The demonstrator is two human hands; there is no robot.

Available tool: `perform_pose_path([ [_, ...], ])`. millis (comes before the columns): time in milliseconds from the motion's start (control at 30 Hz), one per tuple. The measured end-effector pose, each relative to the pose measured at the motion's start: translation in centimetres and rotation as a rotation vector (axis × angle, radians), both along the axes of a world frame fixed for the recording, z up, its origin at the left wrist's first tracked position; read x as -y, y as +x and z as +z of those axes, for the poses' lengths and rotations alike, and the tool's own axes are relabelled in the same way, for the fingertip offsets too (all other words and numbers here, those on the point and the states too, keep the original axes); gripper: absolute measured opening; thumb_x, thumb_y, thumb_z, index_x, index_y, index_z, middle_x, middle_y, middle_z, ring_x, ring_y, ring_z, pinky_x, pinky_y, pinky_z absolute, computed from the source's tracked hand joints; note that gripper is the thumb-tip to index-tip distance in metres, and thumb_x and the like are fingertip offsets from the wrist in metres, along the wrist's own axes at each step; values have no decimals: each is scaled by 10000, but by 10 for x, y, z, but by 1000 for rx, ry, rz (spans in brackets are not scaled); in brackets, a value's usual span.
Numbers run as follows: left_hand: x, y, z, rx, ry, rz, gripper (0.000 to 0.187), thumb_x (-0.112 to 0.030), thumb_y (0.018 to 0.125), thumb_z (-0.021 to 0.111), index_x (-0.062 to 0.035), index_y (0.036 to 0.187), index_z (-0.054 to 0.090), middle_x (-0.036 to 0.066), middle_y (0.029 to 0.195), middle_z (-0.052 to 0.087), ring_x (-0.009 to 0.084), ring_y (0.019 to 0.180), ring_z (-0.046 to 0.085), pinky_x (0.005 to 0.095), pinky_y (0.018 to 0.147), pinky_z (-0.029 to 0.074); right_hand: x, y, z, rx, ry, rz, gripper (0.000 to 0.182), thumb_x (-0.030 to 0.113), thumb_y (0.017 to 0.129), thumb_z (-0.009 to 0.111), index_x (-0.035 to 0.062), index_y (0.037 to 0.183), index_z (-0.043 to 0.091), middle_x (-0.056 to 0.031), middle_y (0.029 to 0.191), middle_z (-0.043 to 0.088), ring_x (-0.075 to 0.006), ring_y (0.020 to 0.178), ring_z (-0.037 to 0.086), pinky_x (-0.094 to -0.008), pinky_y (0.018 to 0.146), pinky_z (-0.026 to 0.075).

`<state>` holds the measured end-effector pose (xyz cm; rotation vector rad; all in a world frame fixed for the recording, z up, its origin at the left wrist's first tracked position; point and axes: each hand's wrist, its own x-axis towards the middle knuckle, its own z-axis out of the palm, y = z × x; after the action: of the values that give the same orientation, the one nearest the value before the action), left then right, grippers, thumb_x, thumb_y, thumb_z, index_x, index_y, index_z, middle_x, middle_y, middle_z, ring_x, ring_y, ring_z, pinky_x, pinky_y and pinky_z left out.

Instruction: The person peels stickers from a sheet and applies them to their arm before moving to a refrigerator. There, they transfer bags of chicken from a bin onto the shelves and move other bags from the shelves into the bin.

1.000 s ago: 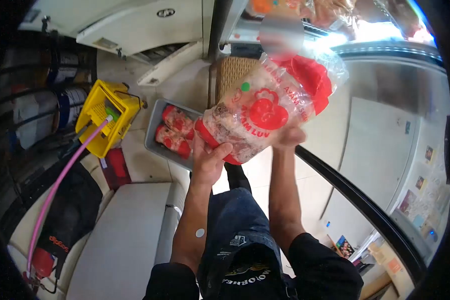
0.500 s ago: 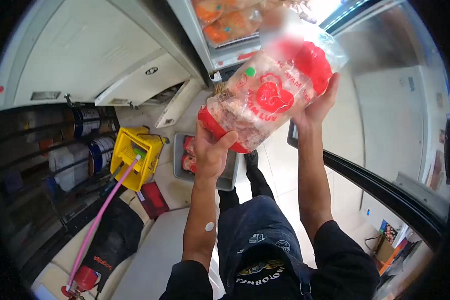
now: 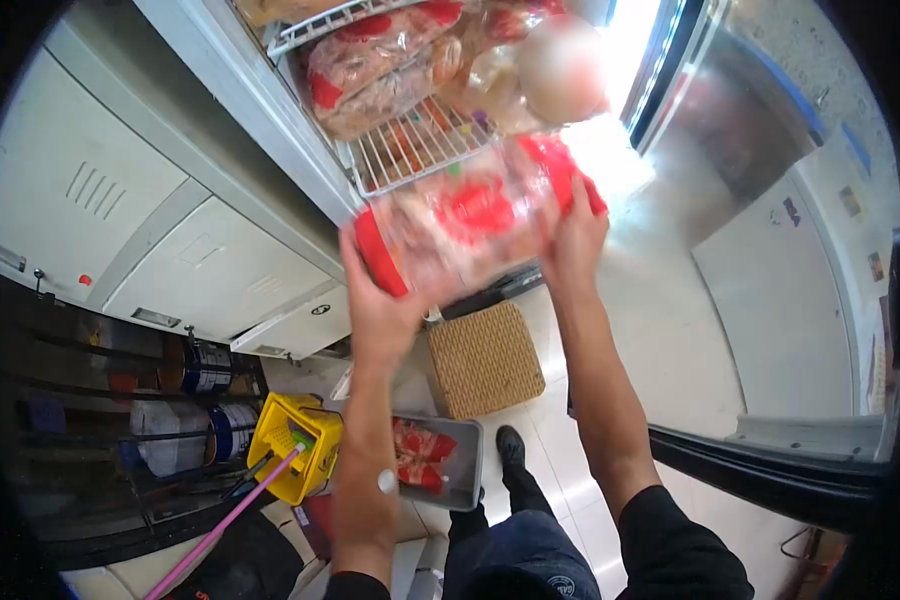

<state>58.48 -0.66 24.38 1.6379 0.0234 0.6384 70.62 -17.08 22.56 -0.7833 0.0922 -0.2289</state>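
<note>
A clear plastic package with red ends and red print (image 3: 470, 215) is held up between my two hands, blurred by motion. My left hand (image 3: 378, 305) grips its left end from below. At the right end my right hand (image 3: 575, 235) has its fingers around the red part. The package is just in front of a white wire shelf (image 3: 410, 150) in an open refrigerator. Similar packages (image 3: 385, 65) lie on that shelf. Below, a grey bin (image 3: 465, 478) on the floor holds red-and-clear packages (image 3: 420, 455).
A woven stool (image 3: 485, 360) stands below the refrigerator opening. White lockers (image 3: 200, 260) line the left side. The yellow mop bucket (image 3: 295, 445) with a pink handle (image 3: 215, 535) is at lower left. An open glass door (image 3: 740, 330) takes up the right.
Both hands have moved the package left and down in view, and it lies more level. The view has turned toward the shelves, and the woven stool now shows fully.
</note>
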Motion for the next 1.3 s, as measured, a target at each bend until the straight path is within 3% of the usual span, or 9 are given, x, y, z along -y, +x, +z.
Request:
perform_pose_path([
  [67, -22, 49, 22, 55, -85, -52, 884, -107, 678, 788, 33, 1370, 256, 165, 1285, 459, 261, 1230, 421, 372, 1003, 374, -31, 60, -5, 4, -91, -118, 296, 166, 917, 513, -66, 1097, 545, -177, 1036, 613, -291, 922, 606, -384, 790, 493],
  [133, -39, 84, 32, 22, 535, 343, 731, -158, 743, 705, 41, 1343, 339, 226, 1296, 459, 350, 1253, 401, 412, 1019, 352, -44, 83, 21, 69, -1035, -232, 270, 205, 864, 566, 4, 1044, 591, -182, 981, 620, -343, 905, 600, -393, 777, 501],
  [333, -30, 109, -4, -175, 1321, 439, 598, -129, 791, 557, 29, 1338, 371, 257, 1398, 332, 425, 1325, 260, 543, 1042, 270, -68, 79, 9, 736, -1253, -287, 404, 190, 751, 642, 61, 1130, 580, -223, 1215, 524, -396, 1151, 482, -453, 961, 403],
  [700, -42, -88, -103, -281, 233, 247, 456, -203, 853, 605, 27, 1234, 504, 171, 1271, 532, 238, 1215, 483, 312, 1020, 338, -54, -57, -104, 713, -1298, -157, 219, 168, 816, 626, -5, 948, 598, -163, 873, 598, -275, 774, 547, -370, 720, 434],
  [800, -82, -247, -286, -644, -571, 671, 461, -146, 832, 631, 48, 1230, 502, 162, 1213, 567, 193, 1091, 555, 300, 931, 425, -16, -186, -215, 189, -1336, 272, 182, 165, 833, 633, -12, 866, 609, -143, 756, 613, -229, 637, 556, -332, 620, 443],
  [1000, -190, -423, -583, -1360, 610, 640, 695, -207, 712, 663, 12, 1319, 403, 265, 1263, 492, 417, 1161, 480, 430, 1011, 366, 36, -396, -493, -677, -1814, 979, 622, 358, 750, 727, -58, 1165, 522, -201, 1000, 639, -288, 833, 633, -341, 778, 487],
  [1133, -219, -415, -662, -1624, 485, 372, 691, -171, 699, 651, -43, 1330, 402, 224, 1278, 494, 375, 1150, 503, 393, 984, 397, 25, -430, -605, -1092, -1007, 1128, 705, 323, 742, 756, -79, 1223, 433, -234, 1186, 571, -299, 1099, 567, -390, 920, 435],
  [1200, -237, -423, -702, -1616, 261, 313, 660, -171, 694, 654, -55, 1301, 424, 218, 1232, 522, 359, 1121, 525, 388, 961, 416, 9, -433, -594, -751, -1639, 1070, 414, 190, 774, 700, -40, 1090, 563, -186, 990, 665, -265, 915, 652, -361, 808, 497],
  [1300, -227, -459, -706, -1809, 311, 234, 593, -205, 688, 687, -72, 1217, 454, 193, 1180, 537, 325, 1120, 522, 416, 941, 422, 5, -447, -577, -765, -1420, 1140, 250, 103, 758, 651, -40, 962, 629, -193, 886, 680, -254, 848, 668, -355, 743, 510],
])
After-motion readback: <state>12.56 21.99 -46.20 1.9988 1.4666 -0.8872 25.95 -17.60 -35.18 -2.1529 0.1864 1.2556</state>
